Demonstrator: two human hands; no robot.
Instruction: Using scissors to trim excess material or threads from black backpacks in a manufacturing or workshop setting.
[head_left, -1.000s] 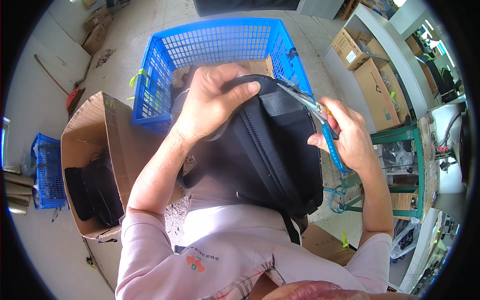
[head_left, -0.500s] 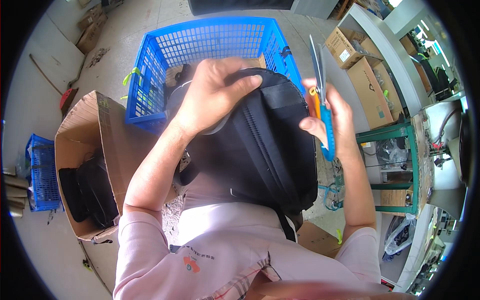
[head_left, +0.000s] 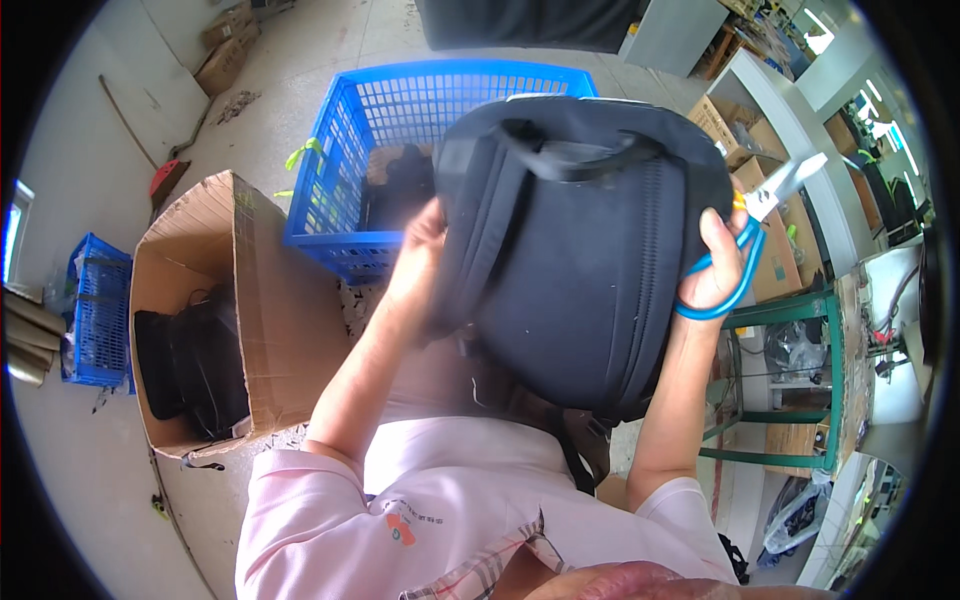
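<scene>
A black bag point(head_left: 580, 290), with zippers along its sides and a strap handle point(head_left: 590, 160) across its top, stands upright against my lap. My left hand point(head_left: 425, 230), somewhat blurred, grips the bag's left edge; its fingertips are partly hidden. At the right edge, my right hand point(head_left: 712, 280) steadies the bag while closed on scissors point(head_left: 763, 205) with blue and orange handles. The scissors' blades point up and to the right, away from the bag. Part of the right hand's fingers is hidden behind the bag.
Beyond the bag is a blue plastic basket point(head_left: 350, 240) with dark items point(head_left: 405, 185) inside. An open cardboard box point(head_left: 290, 300) at left holds black bags point(head_left: 200, 360). A smaller blue crate point(head_left: 100, 320) is farther left. At right stand a green-framed table point(head_left: 835, 380) and cardboard boxes point(head_left: 725, 120).
The bag has turned, so its broad face and strap handle now show. My left hand has moved from its top down to the left edge. The scissors have tilted rightward, and my right hand now meets the bag.
</scene>
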